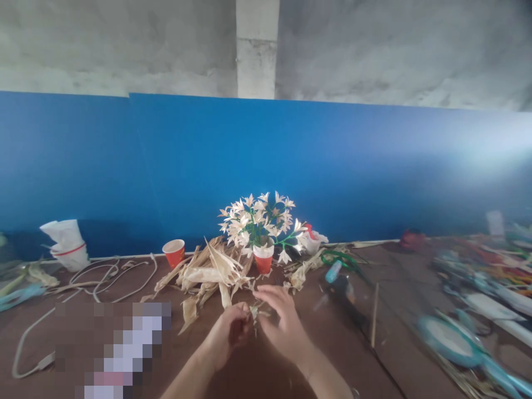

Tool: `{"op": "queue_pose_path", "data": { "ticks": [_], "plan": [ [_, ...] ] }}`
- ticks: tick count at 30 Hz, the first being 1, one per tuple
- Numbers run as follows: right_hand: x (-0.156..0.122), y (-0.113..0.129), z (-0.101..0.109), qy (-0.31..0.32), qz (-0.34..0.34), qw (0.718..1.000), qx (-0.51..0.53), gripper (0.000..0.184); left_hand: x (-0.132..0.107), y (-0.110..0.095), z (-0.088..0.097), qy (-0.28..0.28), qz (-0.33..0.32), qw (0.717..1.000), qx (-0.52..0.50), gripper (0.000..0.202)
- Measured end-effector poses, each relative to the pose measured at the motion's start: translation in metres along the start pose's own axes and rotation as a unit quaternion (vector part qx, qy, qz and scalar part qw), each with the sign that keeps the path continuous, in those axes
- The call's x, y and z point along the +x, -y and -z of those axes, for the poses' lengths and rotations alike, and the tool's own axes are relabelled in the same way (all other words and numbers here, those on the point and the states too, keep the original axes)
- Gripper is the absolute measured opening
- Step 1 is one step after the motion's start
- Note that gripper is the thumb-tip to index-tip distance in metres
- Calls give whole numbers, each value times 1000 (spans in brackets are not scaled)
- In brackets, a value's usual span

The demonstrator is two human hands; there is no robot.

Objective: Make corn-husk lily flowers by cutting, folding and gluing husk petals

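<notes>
My left hand (233,332) is closed in a pinch at the near middle of the table. A small pale piece, petal-like in shape (254,313), shows at its fingertips, too blurred to name surely. My right hand (280,316) is just to the right, fingers stretched out and thumb apart, close to that piece. Beyond the hands lies a heap of dry corn husks (203,275). Behind them a red paper cup (263,264) holds a bunch of white husk-like flowers (257,213) on green stems.
Another red paper cup (173,254) stands left of the husks. A white cable (100,280) loops on the left near a white cup stuffed with paper (68,246). At right are a dark tool (344,293), a stick (374,316) and a tape roll (451,341). A blue panel (187,166) stands behind.
</notes>
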State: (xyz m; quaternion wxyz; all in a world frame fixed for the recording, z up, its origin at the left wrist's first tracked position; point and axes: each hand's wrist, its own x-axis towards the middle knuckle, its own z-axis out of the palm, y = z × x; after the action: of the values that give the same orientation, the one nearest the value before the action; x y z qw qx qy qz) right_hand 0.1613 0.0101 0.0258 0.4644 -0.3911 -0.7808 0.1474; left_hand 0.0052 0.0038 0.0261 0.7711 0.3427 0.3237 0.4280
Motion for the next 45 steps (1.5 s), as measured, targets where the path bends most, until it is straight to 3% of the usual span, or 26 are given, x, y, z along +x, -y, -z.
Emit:
{"op": "queue_pose_path", "data": {
  "ticks": [4,9,12,15,19,21,24,26,30,32,35,38,42,45],
  "plan": [
    [-1,4,-3,45,46,997,-45,29,0,2,-3,-51,16,998,45,14],
    [0,8,-3,22,37,997,-69,18,1,3,-5,-97,-30,989,109,30],
    [2,11,-1,11,26,995,-96,17,2,5,-5,-92,-60,985,134,34],
    [3,12,0,1,12,993,-114,16,2,6,-3,-74,-60,991,89,29],
    [1,9,-1,7,7,993,-114,15,0,1,3,4,18,1000,22,25],
    [0,8,-1,18,20,994,-105,16,-1,-1,6,6,48,999,13,27],
    [0,7,-2,36,37,994,-95,18,-1,-1,4,-88,-8,993,76,34],
    [0,7,-1,46,42,994,-90,19,0,0,1,-119,-57,982,135,38],
    [-1,7,2,46,33,995,-78,29,0,1,-3,-89,-76,975,189,42],
    [1,7,6,46,27,995,-86,30,0,0,-1,-92,-77,980,158,40],
    [6,0,15,46,15,990,-135,18,1,-3,7,-100,-76,990,57,40],
    [9,-19,25,7,-27,982,-185,23,2,-7,15,-93,-101,990,-24,41],
    [10,-47,36,-108,-127,956,-240,25,2,-11,17,-90,-119,987,-56,38],
    [10,-44,36,-146,-106,939,-292,29,2,-9,14,-90,-108,989,-36,37]
  ]
}}
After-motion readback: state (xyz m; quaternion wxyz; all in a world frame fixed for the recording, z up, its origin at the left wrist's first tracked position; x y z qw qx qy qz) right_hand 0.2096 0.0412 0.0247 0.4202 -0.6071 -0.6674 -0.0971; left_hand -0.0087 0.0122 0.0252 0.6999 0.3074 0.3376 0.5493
